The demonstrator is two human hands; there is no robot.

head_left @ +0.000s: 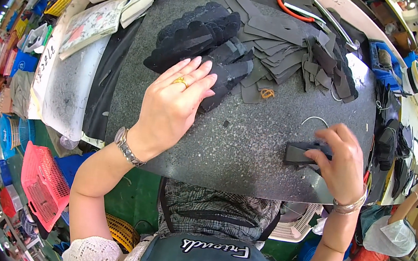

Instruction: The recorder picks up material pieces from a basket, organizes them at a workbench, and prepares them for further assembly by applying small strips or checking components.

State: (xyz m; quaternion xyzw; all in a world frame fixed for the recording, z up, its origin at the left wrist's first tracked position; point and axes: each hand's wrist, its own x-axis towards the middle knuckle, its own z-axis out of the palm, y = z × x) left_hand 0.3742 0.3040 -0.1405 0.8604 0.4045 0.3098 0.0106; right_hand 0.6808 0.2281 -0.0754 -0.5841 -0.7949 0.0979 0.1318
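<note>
My left hand [176, 92], fingers stretched out, lies over the near end of a pile of black scalloped pieces [189, 37] that look like fabric. Strips with grey patches [229, 73] show just beyond its fingertips. At the right of the table my right hand [340, 157] has its thumb and fingers closed round a small stack of dark strips [300, 153], which rests on the tabletop; part of the stack is hidden under the fingers. Flat dark grey cut pieces [276, 47] lie in an overlapping heap beyond both hands.
Orange-handled scissors [295, 13] lie at the table's far edge. An orange rubber band [267, 93] and a pale loop of cord [316, 118] are on the speckled black tabletop [227, 148]. A blue bin [384, 63] stands far right. Another person [392, 234] works at right.
</note>
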